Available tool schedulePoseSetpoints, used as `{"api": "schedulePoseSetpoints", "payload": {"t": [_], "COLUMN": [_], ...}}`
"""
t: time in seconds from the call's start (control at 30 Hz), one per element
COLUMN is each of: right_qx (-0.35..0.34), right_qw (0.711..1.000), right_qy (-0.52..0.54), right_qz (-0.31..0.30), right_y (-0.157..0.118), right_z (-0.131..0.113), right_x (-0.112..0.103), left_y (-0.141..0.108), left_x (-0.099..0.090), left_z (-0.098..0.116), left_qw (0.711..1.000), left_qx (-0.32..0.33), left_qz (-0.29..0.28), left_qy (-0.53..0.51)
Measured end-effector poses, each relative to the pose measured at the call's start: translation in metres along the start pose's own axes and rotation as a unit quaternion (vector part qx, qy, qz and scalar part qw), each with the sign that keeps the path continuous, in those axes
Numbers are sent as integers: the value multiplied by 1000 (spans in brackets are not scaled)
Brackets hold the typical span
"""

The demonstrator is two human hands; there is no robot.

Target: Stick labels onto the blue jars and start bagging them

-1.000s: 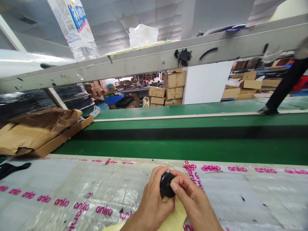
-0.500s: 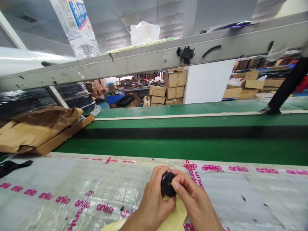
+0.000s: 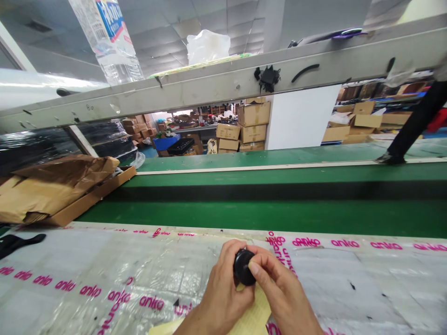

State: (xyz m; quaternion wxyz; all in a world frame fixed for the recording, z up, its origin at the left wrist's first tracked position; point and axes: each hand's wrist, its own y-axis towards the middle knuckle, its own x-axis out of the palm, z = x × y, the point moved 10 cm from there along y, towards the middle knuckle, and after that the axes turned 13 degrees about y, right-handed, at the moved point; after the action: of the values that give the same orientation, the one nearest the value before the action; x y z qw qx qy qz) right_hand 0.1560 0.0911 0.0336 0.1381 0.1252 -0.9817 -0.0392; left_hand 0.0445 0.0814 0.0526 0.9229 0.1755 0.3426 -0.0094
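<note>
My left hand (image 3: 226,288) is wrapped round a small round black part (image 3: 244,267) at the lower middle of the view. The thumb and index finger of my right hand (image 3: 279,284) are pinched together at the right side of its dark face; whether they grip something small there is hidden. Beneath both hands lies a yellow paper sheet (image 3: 256,309), on a worktop (image 3: 167,265) covered with clear plastic and pink-lettered tape.
A green conveyor belt (image 3: 209,214) runs behind the worktop. At left, brown paper lies in a cardboard tray (image 3: 94,195), near a black object (image 3: 21,243). A metal beam (image 3: 195,83) crosses above, bearing a water bottle (image 3: 115,42). A black post (image 3: 415,121) stands at right.
The surroundings have shifted very slightly left in the view. Both hands and the black part look the same as before.
</note>
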Motion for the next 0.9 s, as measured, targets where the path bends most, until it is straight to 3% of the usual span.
{"api": "schedulePoseSetpoints", "payload": {"t": [0.4, 0.9], "right_qx": [1, 14], "right_qw": [1000, 1000], "right_qy": [10, -5], "right_qz": [-23, -20], "right_y": [4, 4], "right_z": [-8, -7], "right_x": [2, 2], "left_y": [0, -1], "left_x": [1, 1], "left_z": [-9, -6], "left_qw": [1000, 1000], "left_qx": [-9, -3], "left_qz": [-2, -11], "left_qy": [-3, 1]}}
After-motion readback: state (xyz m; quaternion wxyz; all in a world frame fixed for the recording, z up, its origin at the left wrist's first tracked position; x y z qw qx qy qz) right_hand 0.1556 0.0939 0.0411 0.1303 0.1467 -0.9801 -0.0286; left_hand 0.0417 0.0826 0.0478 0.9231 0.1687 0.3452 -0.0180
